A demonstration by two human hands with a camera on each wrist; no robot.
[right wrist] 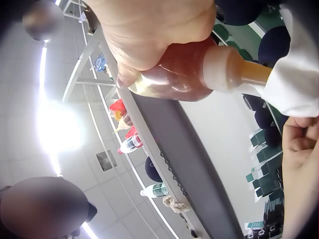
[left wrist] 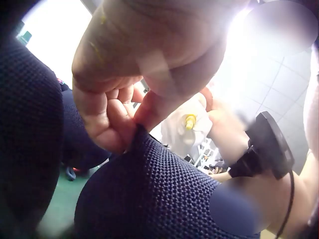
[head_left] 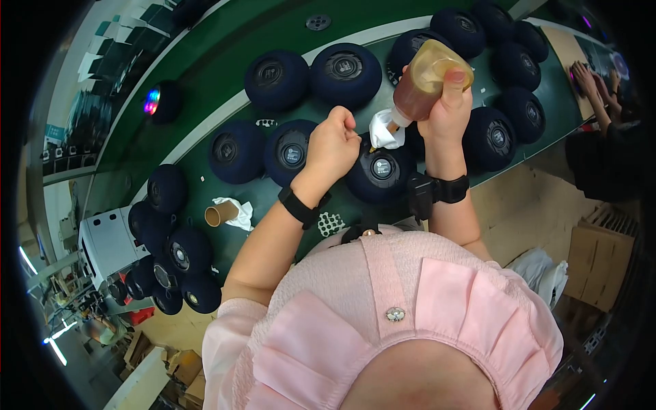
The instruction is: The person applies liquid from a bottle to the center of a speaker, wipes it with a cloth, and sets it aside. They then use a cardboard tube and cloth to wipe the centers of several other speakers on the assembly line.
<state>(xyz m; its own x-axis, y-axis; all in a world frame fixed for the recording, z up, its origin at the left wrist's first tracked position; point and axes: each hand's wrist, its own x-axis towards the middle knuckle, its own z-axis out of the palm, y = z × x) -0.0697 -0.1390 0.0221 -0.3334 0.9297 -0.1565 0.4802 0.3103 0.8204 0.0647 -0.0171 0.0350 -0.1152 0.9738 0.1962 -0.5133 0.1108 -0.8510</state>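
In the head view my left hand (head_left: 333, 147) is at the upper left edge of a round navy speaker (head_left: 380, 181) with a black centre plate. Up close in the left wrist view, thumb and fingers pinch its knitted fabric cover (left wrist: 159, 181) and pull it into a peak. My right hand (head_left: 447, 113) grips a clear squeeze bottle (head_left: 425, 78) of amber liquid, tipped nozzle-down over the same speaker. White tissue (head_left: 387, 130) wraps the nozzle, and the yellowish tip (left wrist: 190, 122) pokes out, close to the plate's rim.
Several similar speakers (head_left: 277, 78) stand along the green table (head_left: 198, 205). A cardboard tube (head_left: 220, 214) with tissue lies at left, near more speakers (head_left: 188, 249). A perforated white piece (head_left: 331, 224) is at the near edge. Another person's hands (head_left: 588, 82) work at far right.
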